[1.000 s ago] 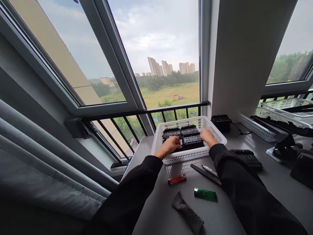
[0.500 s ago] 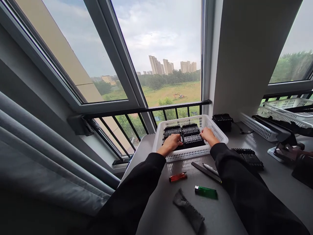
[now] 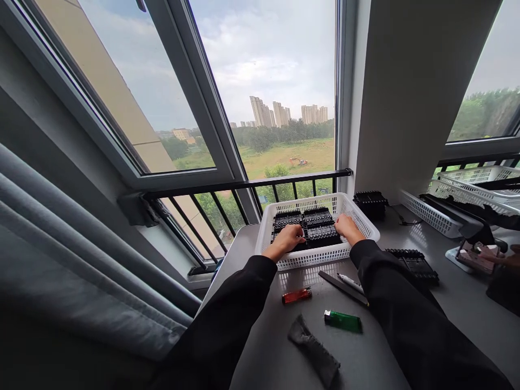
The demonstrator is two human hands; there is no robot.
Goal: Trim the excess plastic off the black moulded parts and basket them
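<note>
Directions are read from the basket's centre, with the window at 12 o'clock. The grey table (image 3: 270, 346) is crossed by two dark sleeves: the left (image 3: 239, 292) is extended inward from 8 o'clock, the right (image 3: 402, 303) from 4. Between them the white basket (image 3: 312, 261) is set, and in it black ribbed blocks (image 3: 320, 232) are laid in two rows. The left hand (image 3: 289, 238) is arched over the near-left block between 8 and 9 o'clock, back upward, thumb and fingers drawn nearly together; whether anything is pinched cannot be told. The right hand (image 3: 348, 227) is curled at 3 o'clock, fingertips bunched against the blocks' right edge; a firm hold cannot be confirmed. A green lighter (image 3: 343, 322) is seen between 5 and 6, a red lighter (image 3: 297, 296) between 6 and 7.
</note>
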